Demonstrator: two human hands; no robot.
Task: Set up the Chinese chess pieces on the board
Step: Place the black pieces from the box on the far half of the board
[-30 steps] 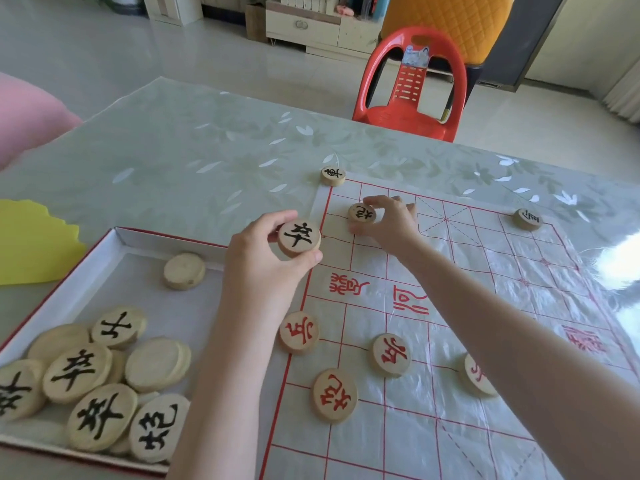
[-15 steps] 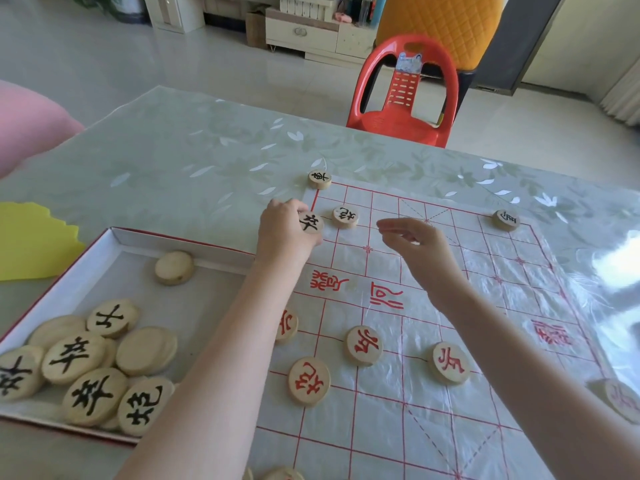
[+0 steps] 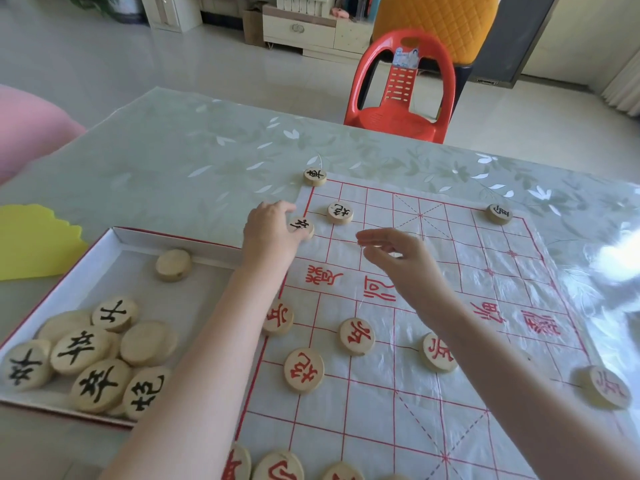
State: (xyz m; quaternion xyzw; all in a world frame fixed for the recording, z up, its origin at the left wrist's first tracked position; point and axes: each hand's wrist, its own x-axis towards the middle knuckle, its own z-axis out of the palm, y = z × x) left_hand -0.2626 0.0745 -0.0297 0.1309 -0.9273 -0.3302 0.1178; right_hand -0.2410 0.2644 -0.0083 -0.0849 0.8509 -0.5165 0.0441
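Head view: left hand (image 3: 268, 233) pinches a black-marked piece (image 3: 303, 227) at the left edge line of the board (image 3: 450, 403), far half; cannot tell if the piece is fully down on the sheet. Right hand (image 3: 398, 258) hovers over the board just right of it, fingers loosely spread, holding nothing. Black corner piece (image 3: 315, 176) sits at the far-left corner, a second black piece (image 3: 340, 213) just inside it, another (image 3: 498, 214) at the far-right corner. Red pieces (image 3: 356, 336) are scattered on the near half. Box (image 3: 114, 237) lies left of the board on the table (image 3: 207, 161), loose pieces (image 3: 81, 353) piled in its near corner, one blank-side-up disc (image 3: 173, 265) apart
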